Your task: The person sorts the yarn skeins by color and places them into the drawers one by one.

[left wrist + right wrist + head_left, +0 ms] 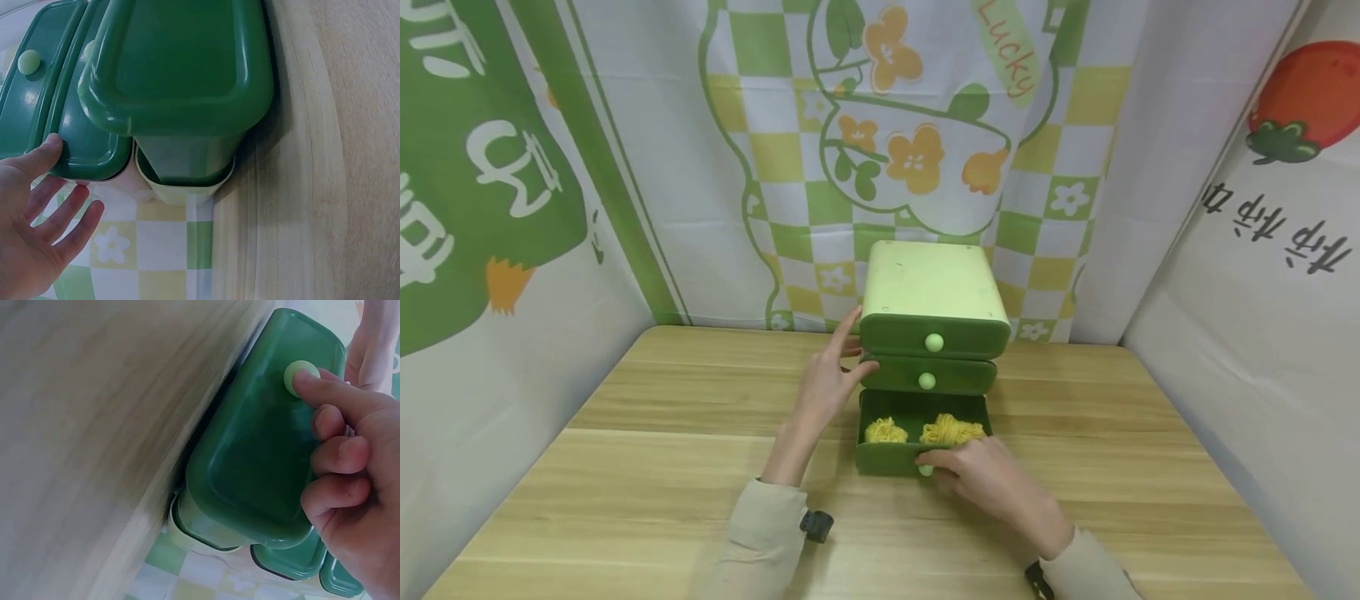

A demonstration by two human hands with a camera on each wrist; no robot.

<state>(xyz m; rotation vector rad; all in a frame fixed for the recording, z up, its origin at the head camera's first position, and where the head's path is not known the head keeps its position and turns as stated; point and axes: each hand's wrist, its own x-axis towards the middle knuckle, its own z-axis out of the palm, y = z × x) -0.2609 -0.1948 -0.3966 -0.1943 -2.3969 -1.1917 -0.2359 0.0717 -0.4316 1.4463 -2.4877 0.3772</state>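
Note:
A small drawer cabinet [929, 279] with a pale yellow-green top has three dark green drawers. Its bottom drawer [880, 460] is pulled out, and inside lie two bundles of yellow yarn, a smaller one [886, 431] at left and a larger one [951, 429] at right. My right hand [992, 483] pinches the round light-green knob [301, 377] of that drawer. At the cabinet's left side is my left hand [826, 383], fingers extended along the side wall and thumb at the left edge of the middle drawer [94, 134]. The top drawer [895, 335] and the middle one are closed.
The cabinet stands on a wooden table [700, 400] near its back edge. Behind it hangs a checkered, flowered curtain [775, 167]. Printed cloth panels also enclose the left and right sides.

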